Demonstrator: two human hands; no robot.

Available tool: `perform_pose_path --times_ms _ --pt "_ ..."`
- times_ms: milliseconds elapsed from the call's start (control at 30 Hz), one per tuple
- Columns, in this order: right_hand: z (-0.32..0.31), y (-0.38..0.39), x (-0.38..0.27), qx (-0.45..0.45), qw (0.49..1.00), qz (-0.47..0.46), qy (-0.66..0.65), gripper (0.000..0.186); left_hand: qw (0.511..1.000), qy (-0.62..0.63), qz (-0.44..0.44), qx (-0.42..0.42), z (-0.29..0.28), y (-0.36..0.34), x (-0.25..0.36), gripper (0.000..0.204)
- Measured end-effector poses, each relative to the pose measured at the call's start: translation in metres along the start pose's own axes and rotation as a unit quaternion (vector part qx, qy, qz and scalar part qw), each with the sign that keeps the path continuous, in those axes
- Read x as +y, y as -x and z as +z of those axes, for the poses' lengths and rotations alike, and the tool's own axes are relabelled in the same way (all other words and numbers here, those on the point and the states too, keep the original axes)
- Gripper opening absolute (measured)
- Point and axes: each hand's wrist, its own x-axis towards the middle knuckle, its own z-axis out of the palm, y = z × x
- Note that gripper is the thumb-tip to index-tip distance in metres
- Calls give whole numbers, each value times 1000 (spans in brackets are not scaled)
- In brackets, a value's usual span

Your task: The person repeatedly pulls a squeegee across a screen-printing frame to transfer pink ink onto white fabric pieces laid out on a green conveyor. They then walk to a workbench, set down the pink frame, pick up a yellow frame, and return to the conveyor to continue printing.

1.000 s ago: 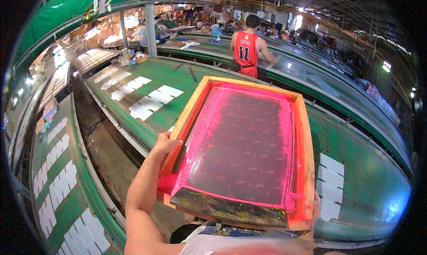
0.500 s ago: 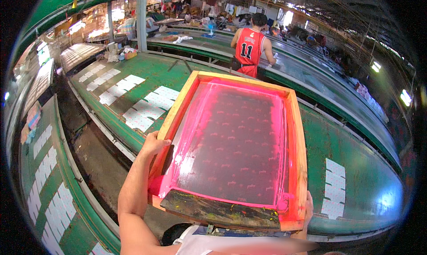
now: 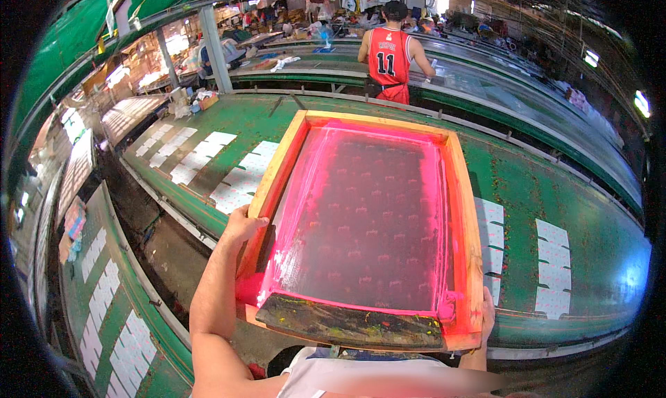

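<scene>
A large rectangular wooden printing frame [image 3: 368, 224], its fine mesh screen stained bright pink, is held over the long green printing table [image 3: 541, 204], its near edge close to the person's chest. The frame acts as a shallow tray: inside it, along the near edge, lies a long dark squeegee blade [image 3: 350, 322] smeared with pink and yellow ink, and a pool of pink ink gathers in the near corners. The left hand [image 3: 243, 226] grips the frame's left rail, fingers curled over the wood and pressed onto it. The right hand [image 3: 485, 315] holds the near right corner; only a few fingers show past the frame's edge, wrapped against its side. White rectangular fabric pieces [image 3: 555, 273] lie in rows on the table to the right of the frame, and more white pieces [image 3: 208, 162] lie to the left. Beyond the table, a person in a red sleeveless jersey [image 3: 390, 61] stands at the next table, facing away.
</scene>
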Motion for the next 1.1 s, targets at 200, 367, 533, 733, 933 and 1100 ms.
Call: perform_pose_path --times_ms 200,367,533,733,933,1100 --pt "60 9 14 -8 1000 1 3 70 1000 14 7 1 -26 -33 -31 62" --pt "141 15 63 -104 994 22 -16 69 999 34 26 -5 -86 -90 -83 58" --pt "206 14 102 -91 995 22 29 69 999 48 9 0 -156 -132 -125 57" --pt "248 6 135 -105 993 -9 52 69 998 60 14 30 -210 -156 -153 58" --pt "259 -11 164 -110 993 -7 42 67 995 98 -10 31 -233 -162 -167 58" --pt "266 -20 208 -147 989 20 -16 65 997 9 -13 73 -264 -162 -144 59"
